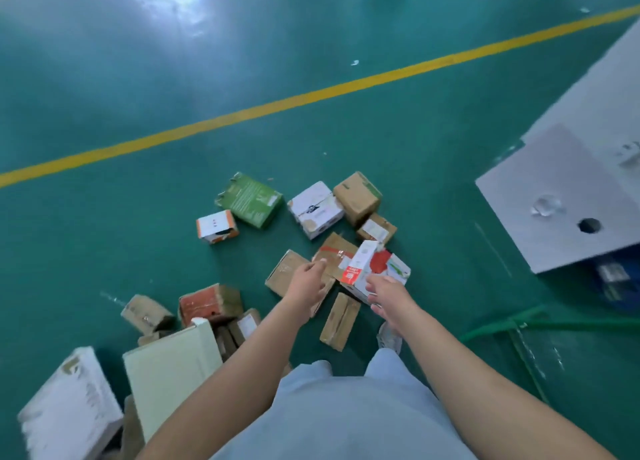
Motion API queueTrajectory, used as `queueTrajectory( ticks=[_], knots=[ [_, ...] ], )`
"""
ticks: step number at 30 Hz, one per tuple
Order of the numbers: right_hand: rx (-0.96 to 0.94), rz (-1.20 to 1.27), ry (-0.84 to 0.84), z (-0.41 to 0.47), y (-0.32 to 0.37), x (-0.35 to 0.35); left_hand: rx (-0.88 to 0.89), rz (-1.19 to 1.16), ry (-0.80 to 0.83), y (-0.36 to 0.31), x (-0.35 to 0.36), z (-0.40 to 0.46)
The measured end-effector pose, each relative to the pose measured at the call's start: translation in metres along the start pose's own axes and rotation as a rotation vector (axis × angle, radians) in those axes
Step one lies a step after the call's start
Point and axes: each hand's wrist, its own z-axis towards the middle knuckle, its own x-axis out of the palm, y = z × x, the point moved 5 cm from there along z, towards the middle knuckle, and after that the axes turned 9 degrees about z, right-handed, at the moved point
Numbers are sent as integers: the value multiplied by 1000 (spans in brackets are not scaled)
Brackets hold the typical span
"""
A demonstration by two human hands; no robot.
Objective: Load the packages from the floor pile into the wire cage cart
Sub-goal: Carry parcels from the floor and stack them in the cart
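Note:
Several packages lie scattered on the green floor: a green box [250, 199], a white box [315, 209], brown cartons [357, 197] and a small orange-and-white box [216, 226]. My left hand [307, 279] hangs over a taped brown carton [333, 252], fingers loosely bent, holding nothing. My right hand [387, 290] reaches down beside a white-and-red box [360, 264], fingers relaxed; whether it touches the box cannot be told. A green frame of the wire cage cart [498, 328] shows at lower right.
Large white boxes [561, 196] stand at right over the cart area. More cartons, a cream panel [169, 366] and a white box [69, 407] crowd the lower left. A yellow floor line [311, 96] crosses beyond the pile. My shoe [389, 338] stands by a narrow brown carton [341, 321].

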Motion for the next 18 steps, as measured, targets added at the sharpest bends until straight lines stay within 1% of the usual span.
queueTrajectory(
  ticks=[4,8,13,18],
  knots=[
    [61,-78,69,32,35,-12,-96,-88,-97,3,16,9],
    [106,-142,126,55,54,-12,-169,-194,-191,12,26,8],
    [160,-270,216,73,52,-3,-232,-316,-283,31,34,-3],
    [183,-457,308,75,43,27,-283,-498,-403,58,25,-26]
  ],
)
